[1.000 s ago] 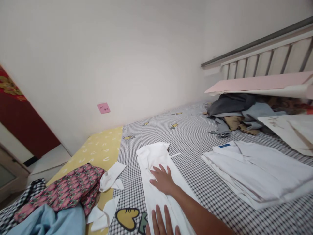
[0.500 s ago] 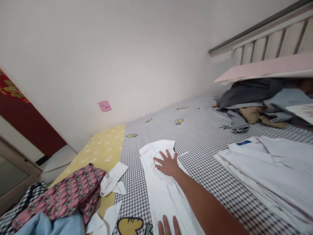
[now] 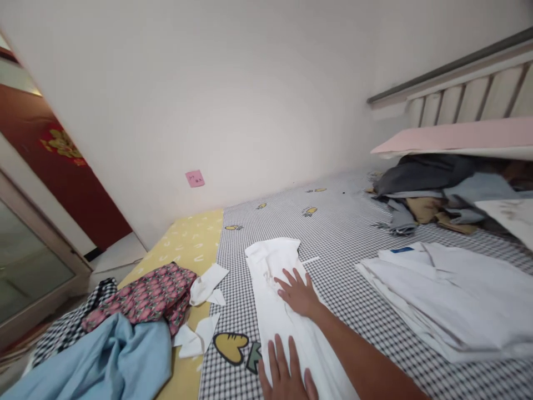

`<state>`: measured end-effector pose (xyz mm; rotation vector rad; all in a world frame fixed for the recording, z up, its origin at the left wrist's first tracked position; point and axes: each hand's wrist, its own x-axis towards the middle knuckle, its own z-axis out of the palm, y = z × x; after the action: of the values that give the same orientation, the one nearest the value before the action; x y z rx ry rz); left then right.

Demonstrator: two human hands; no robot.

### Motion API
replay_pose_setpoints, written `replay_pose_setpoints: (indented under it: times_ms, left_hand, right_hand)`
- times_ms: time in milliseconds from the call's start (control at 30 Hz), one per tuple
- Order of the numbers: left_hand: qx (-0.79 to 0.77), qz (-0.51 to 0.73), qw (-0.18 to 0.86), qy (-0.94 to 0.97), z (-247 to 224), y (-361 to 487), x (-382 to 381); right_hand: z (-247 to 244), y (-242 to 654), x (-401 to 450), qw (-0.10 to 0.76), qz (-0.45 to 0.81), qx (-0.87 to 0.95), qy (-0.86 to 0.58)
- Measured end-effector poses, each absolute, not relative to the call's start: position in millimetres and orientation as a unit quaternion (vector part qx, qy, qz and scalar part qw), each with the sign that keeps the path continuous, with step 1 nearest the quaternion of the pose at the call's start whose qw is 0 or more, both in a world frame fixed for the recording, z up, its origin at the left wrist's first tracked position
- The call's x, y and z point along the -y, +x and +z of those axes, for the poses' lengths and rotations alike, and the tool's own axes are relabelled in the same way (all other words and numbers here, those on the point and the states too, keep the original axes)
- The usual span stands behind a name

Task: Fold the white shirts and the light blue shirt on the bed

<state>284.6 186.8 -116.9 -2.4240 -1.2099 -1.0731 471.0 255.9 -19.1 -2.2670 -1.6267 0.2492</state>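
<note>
Left hand (image 3: 287,383): lies palm-down on the near stretch of white cloth (image 3: 268,311), fingers loosely apart, grasping nothing; runs out of view below.
Right hand (image 3: 300,294): sits flat farther up, by the right-hand edge, fingers fanned wide, gripping nothing; nearer of the two to the far end.
White cloth's lie: directly under both palms now, long and narrow, long axis running away toward the wall (image 3: 250,100), tipping slightly left; soft, matt, puckered just left of the right fingertips.
Blue cloth (image 3: 120,350): slumps in rounded folds at left.
White stack (image 3: 458,300): lies flat at right, layered, blue label showing.
Floral cloth (image 3: 154,297): bunches beyond the blue.
Checked sheet (image 3: 337,228): spreads beneath, yellow motifs scattered.
Grey-and-brown heap (image 3: 420,172): crumples under a stiff-looking pink panel (image 3: 453,136).
</note>
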Motion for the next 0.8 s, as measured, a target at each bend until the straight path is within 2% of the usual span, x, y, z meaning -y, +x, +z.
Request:
replay_pose_setpoints:
  times_ms: [267, 433, 600, 800]
  left_hand:
    - [0.410, -0.313, 0.098, -0.851, -76, 276, -173]
    - [0.404, -0.267, 0.071, -0.872, -67, 257, -156]
    - [0.348, -0.278, 0.114, -0.888, -73, 228, -129]
    - [0.276, -0.269, 0.156, -0.910, -74, 192, -104]
  right_hand:
    - [-15, 422, -142, 0.142, 0.096, 0.596, -0.784]
    - [-20, 405, -86, 0.119, 0.087, 0.612, -0.777]
    - [-37, 387, -30, 0.108, 0.048, 0.633, -0.765]
    - [-54, 371, 33, 0.150, 0.049, 0.613, -0.774]
